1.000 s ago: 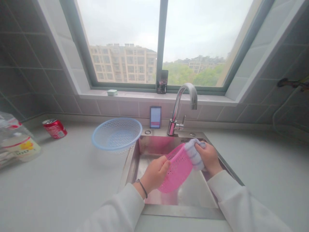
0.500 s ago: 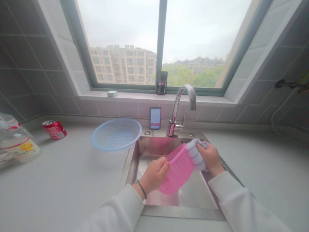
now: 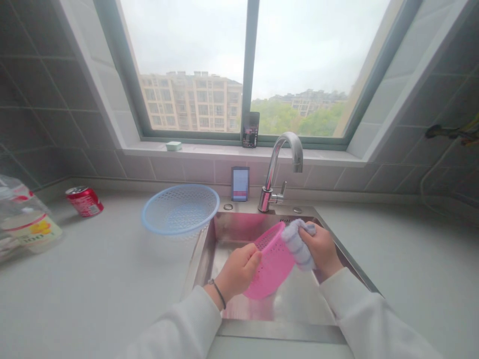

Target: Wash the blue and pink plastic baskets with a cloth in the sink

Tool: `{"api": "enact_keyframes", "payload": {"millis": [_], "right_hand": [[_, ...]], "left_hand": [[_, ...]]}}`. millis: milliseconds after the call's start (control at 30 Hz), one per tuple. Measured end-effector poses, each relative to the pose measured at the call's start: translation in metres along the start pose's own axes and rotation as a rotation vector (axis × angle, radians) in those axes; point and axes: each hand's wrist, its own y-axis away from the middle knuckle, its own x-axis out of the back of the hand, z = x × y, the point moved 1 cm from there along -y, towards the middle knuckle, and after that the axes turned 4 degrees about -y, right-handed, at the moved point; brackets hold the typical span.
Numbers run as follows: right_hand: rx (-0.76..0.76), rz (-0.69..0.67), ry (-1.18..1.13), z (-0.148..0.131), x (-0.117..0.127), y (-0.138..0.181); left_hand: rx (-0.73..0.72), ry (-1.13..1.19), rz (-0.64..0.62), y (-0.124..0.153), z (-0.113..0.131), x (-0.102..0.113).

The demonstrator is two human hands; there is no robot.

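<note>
Over the steel sink (image 3: 209, 244) my left hand (image 3: 237, 271) grips the near rim of a pink perforated basket (image 3: 271, 264), which is tilted on edge. My right hand (image 3: 318, 247) is closed on a pale blue-and-white striped cloth (image 3: 295, 242), pressed against the basket's far rim. Both sleeves are white, and a dark band circles my left wrist.
A blue perforated basket (image 3: 180, 208) rests on the counter at the sink's left corner. A chrome tap (image 3: 279, 167) stands behind the sink, a small screen (image 3: 240, 183) beside it. A red can (image 3: 85, 200) and a plastic bag (image 3: 22, 219) lie far left. The window sill holds a green soap (image 3: 173, 145).
The pink basket has turned more on edge and shifted slightly left. The cloth has slid a little along its rim with my right hand.
</note>
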Motion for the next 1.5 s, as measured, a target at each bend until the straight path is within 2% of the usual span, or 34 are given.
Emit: {"api": "enact_keyframes", "payload": {"millis": [67,133,200,300,367,400,467,533,600,700,867,967,1100,1167,1233,1300,1367,1500], "right_hand": [[-0.072,0.096,0.048,0.013,0.01,-0.013],[-0.076,0.102,0.038,0.013,0.01,-0.01],[-0.033,0.021,-0.031,0.0,0.001,0.005],[0.021,-0.211,-0.14,-0.022,-0.02,0.033],[0.046,-0.294,-0.144,-0.026,-0.027,0.037],[0.048,-0.275,-0.127,-0.023,-0.026,0.033],[0.013,-0.143,-0.071,-0.009,-0.018,0.017],[-0.059,0.01,0.016,0.01,-0.005,-0.001],[-0.158,0.088,0.083,0.026,0.005,-0.015],[-0.221,0.088,0.092,0.039,0.007,-0.019],[-0.197,0.011,0.091,0.042,-0.003,-0.015],[-0.206,-0.012,0.034,0.042,-0.004,-0.016],[-0.094,-0.07,-0.058,0.021,-0.01,0.0],[0.013,-0.181,-0.095,0.0,-0.019,0.017],[0.168,-0.347,-0.072,-0.019,-0.029,0.033],[0.245,-0.408,-0.049,-0.028,-0.034,0.039],[0.192,-0.332,-0.043,-0.023,-0.03,0.031],[0.014,-0.049,0.011,0.005,-0.007,-0.001]], "left_hand": [[-0.023,0.024,-0.007,0.001,0.001,0.0],[-0.03,0.027,-0.003,0.001,0.002,0.001],[-0.01,0.01,0.01,0.001,0.002,0.002],[0.028,-0.037,0.022,-0.001,0.001,0.002],[0.04,-0.048,0.024,-0.002,0.0,0.001],[0.046,-0.042,0.028,-0.002,-0.001,0.0],[0.054,-0.002,0.031,-0.002,-0.002,-0.001],[0.05,0.052,0.024,-0.001,-0.004,-0.003],[0.049,0.089,0.011,-0.001,-0.005,-0.003],[0.054,0.1,0.002,-0.001,-0.004,-0.002],[0.048,0.112,-0.049,-0.003,-0.002,0.002],[0.109,0.135,-0.057,-0.004,-0.003,0.0],[0.218,0.161,-0.014,-0.005,-0.006,-0.005],[0.188,0.083,0.01,-0.005,-0.005,-0.006],[0.121,-0.018,0.028,-0.005,-0.002,-0.004],[0.074,-0.081,0.038,-0.004,0.0,-0.002],[0.075,-0.085,0.034,-0.003,0.001,0.0],[0.087,-0.049,0.004,0.0,0.003,-0.001]]}}
